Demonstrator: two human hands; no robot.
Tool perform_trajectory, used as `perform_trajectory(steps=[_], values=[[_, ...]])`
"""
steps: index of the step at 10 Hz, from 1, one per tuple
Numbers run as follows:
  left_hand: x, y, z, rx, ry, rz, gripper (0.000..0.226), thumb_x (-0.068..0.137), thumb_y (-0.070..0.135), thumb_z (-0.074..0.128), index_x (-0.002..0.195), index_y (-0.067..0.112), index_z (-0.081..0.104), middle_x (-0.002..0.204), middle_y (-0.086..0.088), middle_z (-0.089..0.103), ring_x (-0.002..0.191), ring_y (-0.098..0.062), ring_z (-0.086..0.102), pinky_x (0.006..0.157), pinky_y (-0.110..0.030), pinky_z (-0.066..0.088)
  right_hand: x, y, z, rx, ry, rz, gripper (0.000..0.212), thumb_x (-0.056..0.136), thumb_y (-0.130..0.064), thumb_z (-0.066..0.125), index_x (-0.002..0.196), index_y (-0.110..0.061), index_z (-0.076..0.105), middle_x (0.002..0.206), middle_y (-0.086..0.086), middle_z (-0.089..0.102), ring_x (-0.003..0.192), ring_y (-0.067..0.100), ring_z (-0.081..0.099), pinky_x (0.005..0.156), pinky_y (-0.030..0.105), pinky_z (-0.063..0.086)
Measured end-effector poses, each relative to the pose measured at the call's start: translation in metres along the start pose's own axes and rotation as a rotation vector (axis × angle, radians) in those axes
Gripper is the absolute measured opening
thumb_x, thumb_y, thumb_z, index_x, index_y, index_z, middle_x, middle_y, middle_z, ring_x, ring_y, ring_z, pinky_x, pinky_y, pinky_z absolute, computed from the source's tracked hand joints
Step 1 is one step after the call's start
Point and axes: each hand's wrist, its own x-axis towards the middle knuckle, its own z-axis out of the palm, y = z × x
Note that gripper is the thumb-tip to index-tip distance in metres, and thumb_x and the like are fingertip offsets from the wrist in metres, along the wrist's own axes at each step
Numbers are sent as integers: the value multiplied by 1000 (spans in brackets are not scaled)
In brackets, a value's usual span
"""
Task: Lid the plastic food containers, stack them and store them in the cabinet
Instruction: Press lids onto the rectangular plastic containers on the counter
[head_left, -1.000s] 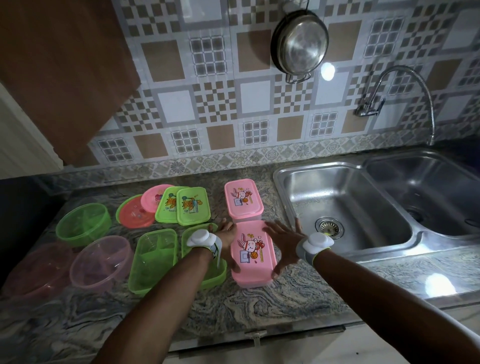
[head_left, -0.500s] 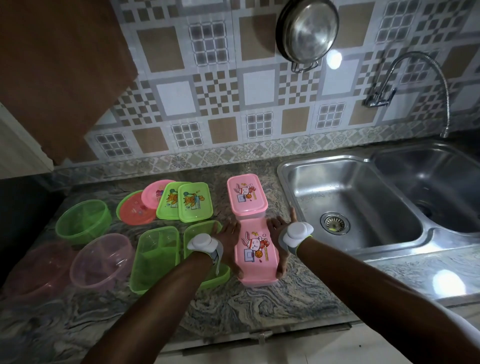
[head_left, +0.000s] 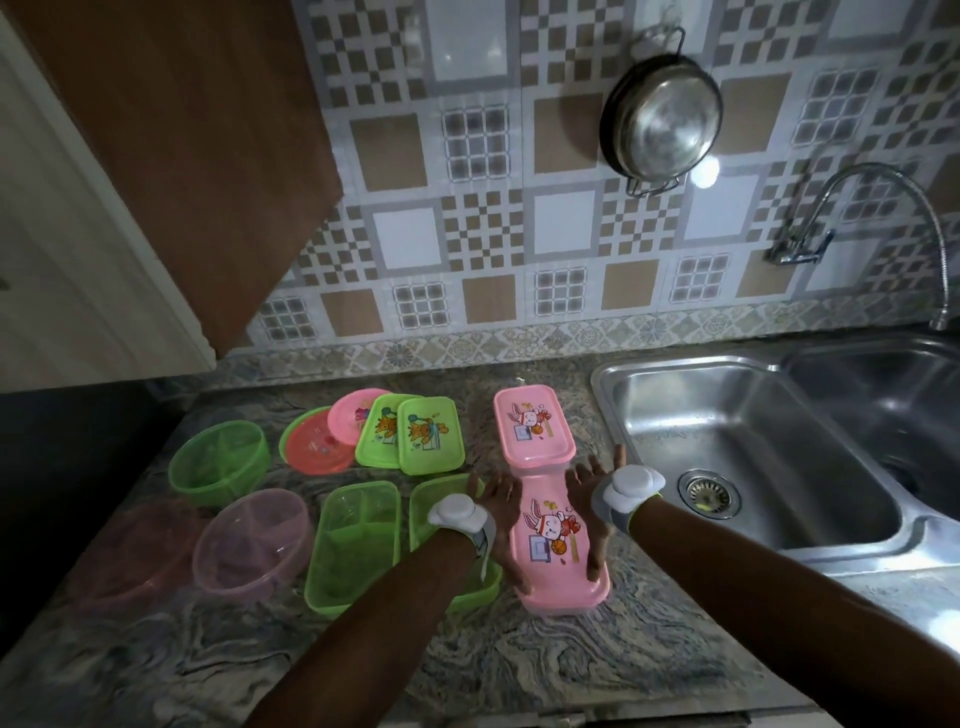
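On the stone counter, near the middle, two hands squeeze a pink box with a bunny lid. The left hand grips its side at 9 o'clock and the right hand grips at 3 o'clock. Another lidded pink box touches it at 12 o'clock. Open green boxes sit at 9 o'clock. The sink is at 3 o'clock.
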Motion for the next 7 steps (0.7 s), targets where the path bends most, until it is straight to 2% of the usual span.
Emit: perform_trajectory(steps=[1, 2, 3, 4, 5, 6, 7], values=[[5, -9, -11, -57, 78, 117, 135, 63, 66, 82, 159, 19, -1, 168, -11, 2, 154, -32, 3, 126, -48, 1, 8, -3, -40, -25, 1, -74, 107, 84, -71, 51, 154, 2, 12, 158, 16, 23, 147, 35, 18, 115, 66, 8], [1, -36, -43, 6, 101, 6, 134, 70, 74, 70, 158, 15, -11, 167, -14, -12, 154, -35, -11, 122, -52, -6, 18, -10, -73, -49, 139, -176, 116, 66, -78, 65, 148, -3, 33, 151, 15, 36, 142, 35, 27, 106, 77, 9], [10, -85, -61, -43, 149, -115, 123, 81, 67, 65, 158, 5, -8, 167, -13, -9, 155, -31, -12, 125, -55, -1, 44, -26, -88, -14, 282, -144, 99, 79, -74, 55, 153, -14, 26, 157, 8, 30, 147, 27, 23, 106, 77, 1], [6, -135, -69, -134, 263, -168, 93, 94, 53, 59, 160, 10, 8, 168, -8, 5, 156, -24, 4, 126, -44, 10, 66, -43, -94, 10, 400, -151, 90, 83, -71, 51, 151, -16, 28, 156, 5, 31, 148, 22, 20, 106, 77, -2], [13, -175, -63, -139, 327, -249, 73, 100, 44, 53, 159, 18, 18, 168, -9, 10, 155, -25, 12, 126, -40, 10, 89, -64, -92, 32, 465, -150, 94, 80, -73, 53, 149, -13, 31, 152, 7, 37, 146, 22, 25, 106, 77, -2], [26, -209, -50, -170, 336, -308, 68, 100, 46, 51, 157, 18, 26, 166, -10, 19, 153, -27, 20, 125, -43, 13, 117, -84, -86, 77, 438, -172, 104, 73, -77, 56, 151, -14, 27, 151, 6, 38, 145, 22, 25, 106, 76, -3], [34, -225, -45, -186, 360, -309, 70, 97, 50, 54, 154, 15, 34, 161, -11, 32, 148, -30, 31, 123, -43, 22, 136, -96, -90, 88, 404, -192, 110, 74, -75, 59, 155, -16, 15, 156, 7, 31, 147, 26, 21, 108, 74, -6]])
